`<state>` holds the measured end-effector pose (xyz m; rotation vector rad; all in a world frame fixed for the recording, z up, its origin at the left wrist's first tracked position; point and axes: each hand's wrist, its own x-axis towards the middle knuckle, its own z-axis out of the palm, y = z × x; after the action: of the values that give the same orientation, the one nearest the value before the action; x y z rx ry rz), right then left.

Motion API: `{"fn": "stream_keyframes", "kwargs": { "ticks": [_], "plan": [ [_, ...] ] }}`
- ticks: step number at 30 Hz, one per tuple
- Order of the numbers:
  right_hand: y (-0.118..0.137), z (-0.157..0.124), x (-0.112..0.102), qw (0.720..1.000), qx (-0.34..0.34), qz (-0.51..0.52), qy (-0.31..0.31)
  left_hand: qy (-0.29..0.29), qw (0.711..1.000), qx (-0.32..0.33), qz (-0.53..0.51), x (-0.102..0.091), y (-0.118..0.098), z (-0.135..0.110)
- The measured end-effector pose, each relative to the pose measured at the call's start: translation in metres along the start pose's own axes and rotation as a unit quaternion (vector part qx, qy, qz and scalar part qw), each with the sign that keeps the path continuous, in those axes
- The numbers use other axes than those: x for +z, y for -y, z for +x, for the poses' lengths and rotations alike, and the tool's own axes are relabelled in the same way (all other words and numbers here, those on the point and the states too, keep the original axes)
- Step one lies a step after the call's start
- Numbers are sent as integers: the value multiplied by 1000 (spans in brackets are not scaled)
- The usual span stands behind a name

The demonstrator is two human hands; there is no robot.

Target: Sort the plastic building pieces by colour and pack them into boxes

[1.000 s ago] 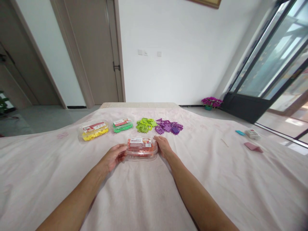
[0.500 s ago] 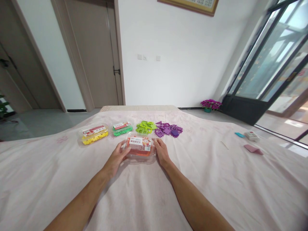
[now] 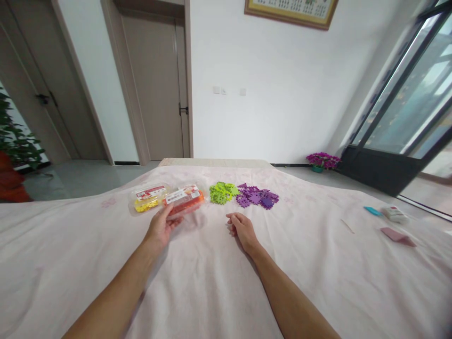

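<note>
My left hand [image 3: 160, 228] is closed on the near left edge of a clear plastic box [image 3: 185, 201] with orange pieces inside and a paper label on its lid. The box is tilted and covers where the box of green pieces stood. Just left of it lies another clear box [image 3: 150, 197] with yellow pieces and a red and white label. My right hand [image 3: 243, 230] is curled above the cloth, apart from the box; pale bits show at its fingertips, and I cannot make out what they are. Beyond it lie flat yellow-green snowflake-shaped pieces [image 3: 223, 192] and purple ones [image 3: 254, 196].
A pale pink cloth [image 3: 212, 287] covers the table. Toward the right lie a thin stick [image 3: 347, 226], a blue item [image 3: 373, 211], a whitish block [image 3: 394, 214] and a folded pink cloth [image 3: 398, 236]. Purple flowers [image 3: 323, 160] stand on the floor behind.
My right hand has let go of the orange box and curled its fingers. My left hand has carried the box leftward, up against the yellow one. The view has shifted slightly left.
</note>
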<state>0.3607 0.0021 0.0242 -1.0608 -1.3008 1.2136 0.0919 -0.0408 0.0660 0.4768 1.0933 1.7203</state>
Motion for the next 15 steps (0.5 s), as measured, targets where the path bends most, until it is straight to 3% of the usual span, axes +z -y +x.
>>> {"fn": "stream_keyframes", "kwargs": {
  "ticks": [3, 7, 11, 15],
  "plan": [
    [-2, 2, 1, 1000, -5, -17, -1, -85, 995, 50, -20, -11, -27, 17],
    [-6, 4, 1, 999, -20, -41, 1, -156, 984, 86, 12, -26, -64, 40],
    [-8, 4, 0, 997, -29, -75, 1, -191, 976, 77, 65, -40, -91, 64],
    [-8, 4, 1, 995, -34, -90, 4, -209, 965, 76, 140, -50, -103, 77]
  ]
}}
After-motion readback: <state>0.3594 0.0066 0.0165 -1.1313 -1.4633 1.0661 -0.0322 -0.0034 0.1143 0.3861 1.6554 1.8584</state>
